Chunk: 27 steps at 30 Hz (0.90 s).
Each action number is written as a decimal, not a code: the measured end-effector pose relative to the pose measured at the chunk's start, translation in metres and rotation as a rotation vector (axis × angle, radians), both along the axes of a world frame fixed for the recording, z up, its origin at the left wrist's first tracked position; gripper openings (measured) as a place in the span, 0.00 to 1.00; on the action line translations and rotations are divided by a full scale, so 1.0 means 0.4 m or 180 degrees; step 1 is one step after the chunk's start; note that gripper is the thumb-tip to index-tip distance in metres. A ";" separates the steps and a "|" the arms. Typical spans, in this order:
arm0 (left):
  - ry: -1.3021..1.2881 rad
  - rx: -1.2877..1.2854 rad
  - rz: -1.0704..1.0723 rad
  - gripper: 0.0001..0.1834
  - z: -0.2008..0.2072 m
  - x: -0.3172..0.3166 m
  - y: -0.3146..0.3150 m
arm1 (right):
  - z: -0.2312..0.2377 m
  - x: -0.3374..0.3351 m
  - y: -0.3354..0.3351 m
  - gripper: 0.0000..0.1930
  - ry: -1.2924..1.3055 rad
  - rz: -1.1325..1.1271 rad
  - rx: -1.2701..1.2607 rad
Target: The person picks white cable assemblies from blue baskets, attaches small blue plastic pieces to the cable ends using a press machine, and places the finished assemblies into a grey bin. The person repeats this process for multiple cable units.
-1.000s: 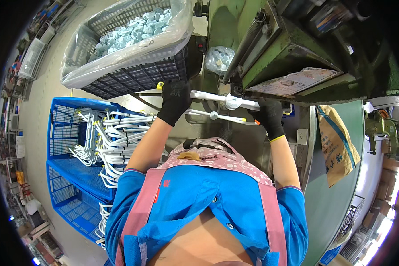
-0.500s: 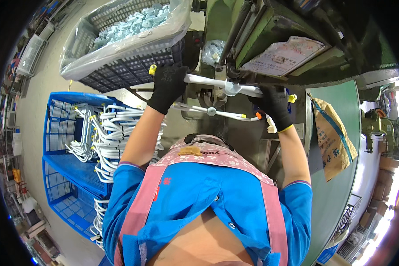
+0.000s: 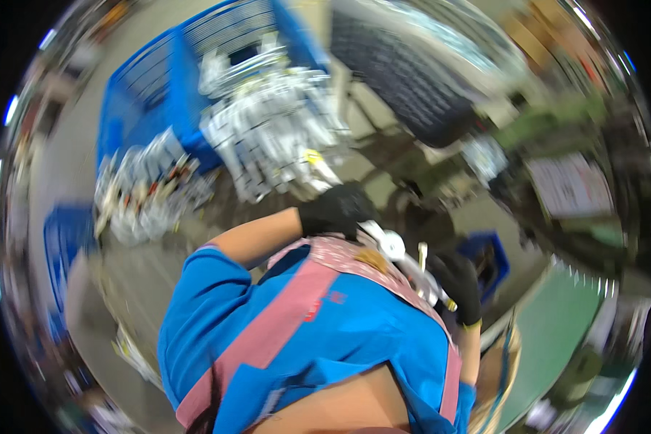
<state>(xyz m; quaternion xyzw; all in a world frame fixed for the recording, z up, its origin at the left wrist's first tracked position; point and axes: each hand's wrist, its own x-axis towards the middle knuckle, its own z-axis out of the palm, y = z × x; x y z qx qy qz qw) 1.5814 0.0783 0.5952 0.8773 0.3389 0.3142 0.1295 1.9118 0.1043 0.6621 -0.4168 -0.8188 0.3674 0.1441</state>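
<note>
In front of the apron my black-gloved left hand (image 3: 340, 210) is closed around a white tube frame (image 3: 371, 230). The frame slants down to the right past a round white disc (image 3: 392, 246). My right hand (image 3: 457, 283), also gloved in black, wraps its lower right part, close to a yellow tip (image 3: 450, 306). Another white tube end with a yellow tip (image 3: 315, 158) sticks out just above my left hand; blur hides whether it belongs to the same frame. The fingers of both hands are partly hidden and smeared.
Blue crates (image 3: 184, 79) at the far left carry many white bent tubes (image 3: 267, 123); more white parts (image 3: 148, 188) lie on the left. A black crate (image 3: 398, 76) with a plastic liner stands at the back. Green machine (image 3: 557, 130) and green table (image 3: 557, 325) are to the right.
My view and body have turned left toward the blue crates. Both hands have come in close to the apron with the white tube frame, away from the machine.
</note>
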 end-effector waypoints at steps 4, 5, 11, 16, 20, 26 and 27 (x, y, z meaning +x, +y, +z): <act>0.0611 0.0336 0.0412 0.11 0.001 0.058 -0.220 | -0.216 0.110 -0.005 0.09 0.0970 -0.1023 -0.1625; 0.0732 0.0442 0.0566 0.09 -0.002 0.076 -0.257 | -0.290 0.117 -0.016 0.09 0.0732 -0.1152 -0.1824; 0.1715 0.0743 0.1816 0.08 -0.007 0.177 -0.455 | -0.532 0.042 -0.051 0.12 0.0306 -0.1366 -0.2432; 0.2156 0.0949 0.2492 0.07 0.025 0.165 -0.604 | -0.540 -0.112 -0.118 0.14 0.0320 -0.1116 -0.2491; 0.2105 0.0615 0.2758 0.05 0.086 0.106 -0.732 | -0.513 -0.242 -0.192 0.15 0.0447 -0.0972 -0.2419; 0.2123 0.0362 0.3819 0.08 0.168 -0.060 -1.012 | -0.378 -0.530 -0.359 0.18 0.0934 -0.0461 -0.2240; 0.2080 0.0325 0.3980 0.09 0.177 -0.095 -1.060 | -0.329 -0.600 -0.385 0.18 0.0998 -0.0328 -0.2230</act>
